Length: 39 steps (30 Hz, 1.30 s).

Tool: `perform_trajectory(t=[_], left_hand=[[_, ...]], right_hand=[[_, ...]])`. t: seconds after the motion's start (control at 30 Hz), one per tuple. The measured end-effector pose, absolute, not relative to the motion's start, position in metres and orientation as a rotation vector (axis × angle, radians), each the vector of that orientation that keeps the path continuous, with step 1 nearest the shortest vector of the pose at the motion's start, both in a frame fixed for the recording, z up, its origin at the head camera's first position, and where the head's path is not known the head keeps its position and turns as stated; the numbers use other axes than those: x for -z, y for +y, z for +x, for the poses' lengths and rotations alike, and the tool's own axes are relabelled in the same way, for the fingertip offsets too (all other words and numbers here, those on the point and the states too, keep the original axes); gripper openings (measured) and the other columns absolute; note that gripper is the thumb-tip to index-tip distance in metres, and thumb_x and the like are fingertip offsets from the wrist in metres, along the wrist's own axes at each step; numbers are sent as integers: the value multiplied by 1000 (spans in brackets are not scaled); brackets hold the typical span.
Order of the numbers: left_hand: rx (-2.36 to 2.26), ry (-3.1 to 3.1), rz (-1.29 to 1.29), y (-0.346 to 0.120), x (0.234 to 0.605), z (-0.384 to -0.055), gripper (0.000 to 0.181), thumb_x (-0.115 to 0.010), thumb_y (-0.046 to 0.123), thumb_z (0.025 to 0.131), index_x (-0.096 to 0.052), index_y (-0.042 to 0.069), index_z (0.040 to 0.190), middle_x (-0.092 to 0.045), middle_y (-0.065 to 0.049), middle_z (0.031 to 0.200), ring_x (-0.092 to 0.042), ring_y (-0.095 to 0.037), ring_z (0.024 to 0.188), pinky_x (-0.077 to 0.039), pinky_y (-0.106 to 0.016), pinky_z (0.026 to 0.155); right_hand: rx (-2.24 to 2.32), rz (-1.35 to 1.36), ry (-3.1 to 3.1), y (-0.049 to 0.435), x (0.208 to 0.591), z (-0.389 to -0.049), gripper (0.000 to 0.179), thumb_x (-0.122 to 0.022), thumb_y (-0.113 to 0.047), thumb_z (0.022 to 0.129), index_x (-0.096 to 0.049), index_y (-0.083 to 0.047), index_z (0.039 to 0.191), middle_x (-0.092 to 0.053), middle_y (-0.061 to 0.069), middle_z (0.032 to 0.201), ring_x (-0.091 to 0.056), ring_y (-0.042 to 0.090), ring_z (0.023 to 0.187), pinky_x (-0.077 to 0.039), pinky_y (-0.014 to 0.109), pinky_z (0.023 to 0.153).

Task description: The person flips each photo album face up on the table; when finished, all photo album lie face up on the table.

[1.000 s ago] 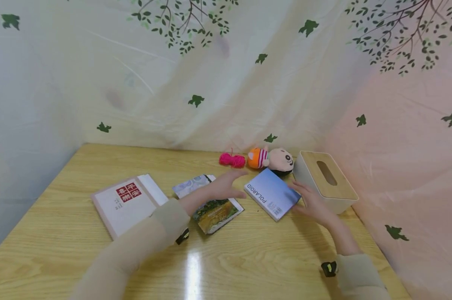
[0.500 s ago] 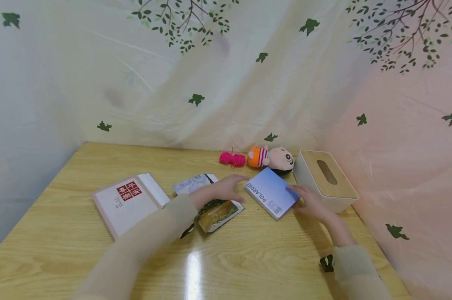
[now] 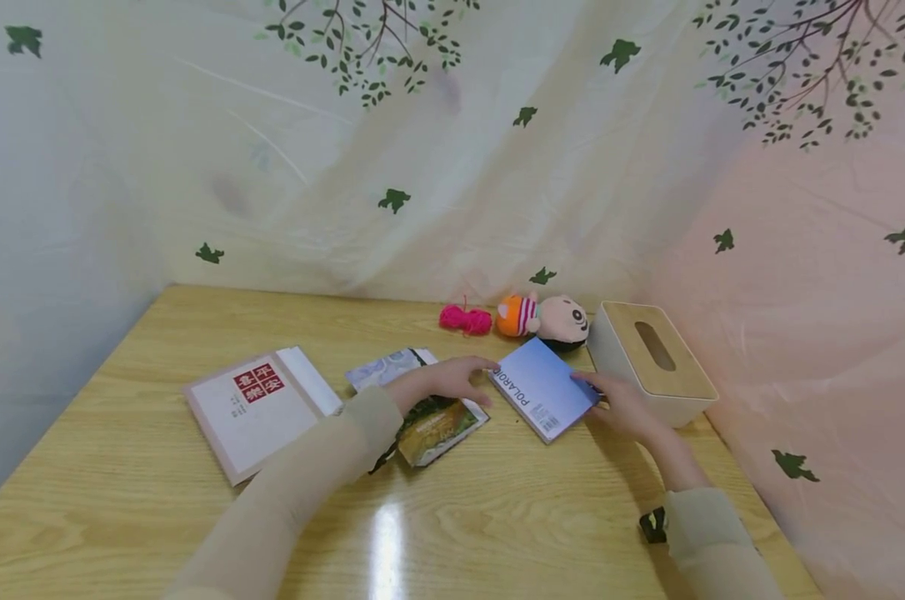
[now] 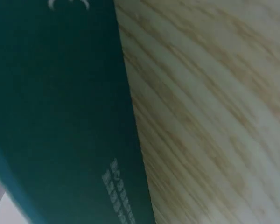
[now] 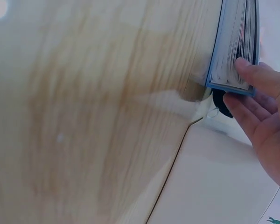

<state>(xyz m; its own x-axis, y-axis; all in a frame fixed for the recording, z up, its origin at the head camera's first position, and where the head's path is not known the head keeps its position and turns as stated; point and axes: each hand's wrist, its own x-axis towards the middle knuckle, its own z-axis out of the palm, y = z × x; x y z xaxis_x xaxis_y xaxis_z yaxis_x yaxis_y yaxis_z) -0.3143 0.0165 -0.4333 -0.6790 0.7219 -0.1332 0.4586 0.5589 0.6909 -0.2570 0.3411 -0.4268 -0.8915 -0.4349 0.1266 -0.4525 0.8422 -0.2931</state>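
Observation:
A blue photo album (image 3: 538,387) marked POLAROID lies at an angle on the right half of the table. My right hand (image 3: 621,406) holds its right corner. In the right wrist view, the thumb (image 5: 259,74) lies against the page edges and the fingers are at a cover. My left hand (image 3: 448,379) reaches over an illustrated book (image 3: 433,433), its fingertips at the album's left corner and its thumb apart from it. The left wrist view has no hand in it, only a dark teal cover (image 4: 65,107) with white print; which book this is I cannot tell.
A pale book (image 3: 250,417) with red characters lies left. Along the back are pink yarn (image 3: 465,320), an orange striped toy (image 3: 516,317) and a round pink plush (image 3: 563,321). A white tissue box (image 3: 655,350) with a wooden lid stands right, close to my right hand.
My left hand has moved right until its fingertips reach the album's left corner. My right fingers have closed in on the right corner, and the album has turned slightly, its near corner shifting left.

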Motion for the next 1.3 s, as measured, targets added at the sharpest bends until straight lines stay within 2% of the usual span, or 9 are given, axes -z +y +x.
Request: perform_trajectory(t=[0.17, 0.33, 0.57, 0.83, 0.9, 1.03, 1.13, 1.3], left_hand=[[-943, 2381, 917, 16, 431, -316, 60, -70, 28, 85, -48, 9, 138, -47, -10, 141, -42, -26, 131, -29, -38, 111], [-985, 2357, 906, 15, 431, -318, 55, -69, 25, 86, -51, 8, 135, -54, -10, 135, -48, -23, 125, -34, -36, 108], [-1037, 2350, 885, 15, 433, -319, 52, -68, 23, 87, -53, 7, 134, -56, -9, 133, -54, -22, 120, -40, -33, 104], [-1191, 2307, 804, 13, 438, -321, 48, -69, 19, 87, -56, 5, 130, -59, -10, 130, -60, -20, 113, -47, -28, 95], [-1257, 2288, 778, 13, 440, -321, 46, -69, 15, 86, -57, 5, 129, -59, -11, 129, -61, -21, 112, -49, -27, 91], [-1372, 2297, 746, 15, 445, -321, 44, -70, 11, 85, -57, 4, 127, -58, -12, 126, -62, -23, 110, -51, -27, 88], [-1373, 2389, 748, 17, 447, -322, 46, -71, 17, 85, -57, 5, 127, -60, -11, 121, -63, -22, 105, -52, -26, 85], [-1377, 2490, 710, 20, 446, -321, 56, -72, 23, 84, -52, 6, 133, -60, -10, 112, -63, -21, 95, -53, -25, 75]], right_hand=[[-545, 668, -2990, 340, 424, -257, 48, -67, 1, 83, -55, -4, 130, -56, 22, 128, -59, 38, 109, -53, 46, 84], [-604, 663, -2985, 340, 422, -258, 47, -69, 0, 82, -58, -5, 127, -57, 22, 126, -58, 38, 109, -53, 45, 84], [-838, 686, -2927, 342, 420, -257, 41, -63, 7, 84, -59, 0, 124, -56, 25, 125, -55, 41, 112, -53, 46, 83], [-954, 703, -2869, 343, 413, -258, 41, -68, -9, 86, -60, -6, 126, -57, 19, 128, -53, 38, 115, -43, 56, 94], [-976, 681, -2864, 337, 404, -252, 41, -69, -8, 85, -59, -4, 126, -57, 19, 128, -53, 38, 115, -41, 56, 96], [-1055, 653, -2850, 334, 400, -251, 43, -69, -7, 84, -59, -5, 126, -57, 17, 129, -52, 35, 116, -39, 54, 100], [-1124, 649, -2831, 337, 405, -256, 43, -70, -10, 84, -60, -9, 126, -56, 14, 130, -49, 31, 119, -37, 54, 101], [-1229, 642, -2809, 335, 400, -256, 41, -71, -17, 85, -62, -12, 125, -54, 12, 132, -49, 18, 119, -45, 52, 94]])
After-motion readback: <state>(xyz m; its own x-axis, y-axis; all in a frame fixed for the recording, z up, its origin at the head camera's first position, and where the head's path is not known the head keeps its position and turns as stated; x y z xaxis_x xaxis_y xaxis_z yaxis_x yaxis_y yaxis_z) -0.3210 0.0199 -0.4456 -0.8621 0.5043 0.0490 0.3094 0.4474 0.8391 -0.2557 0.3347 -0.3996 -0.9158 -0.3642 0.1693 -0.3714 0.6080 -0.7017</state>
